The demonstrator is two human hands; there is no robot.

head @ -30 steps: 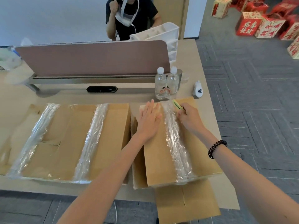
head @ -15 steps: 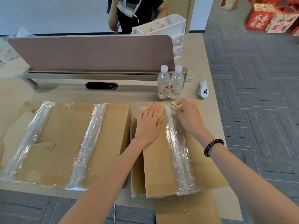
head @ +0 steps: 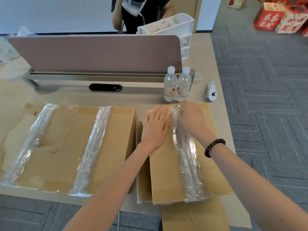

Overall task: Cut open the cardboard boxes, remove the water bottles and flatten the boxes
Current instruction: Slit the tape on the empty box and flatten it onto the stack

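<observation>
Cutting step — yellow-green cutter pinched in right hand at the far end of the tape strip on the cardboard box, centre-right of frame; left hand flat beside, fingers straight. Water bottles just above. Next — steady pull down the tape.

An office is showing here. A long pale counter is carrying a pink privacy divider along its middle, with a black cable port set into the top. Grey carpet tiles are covering the floor. A white desk organizer is standing beyond the divider, where another person is facing this way. Red printed boxes are sitting on the carpet in the far corner.
</observation>
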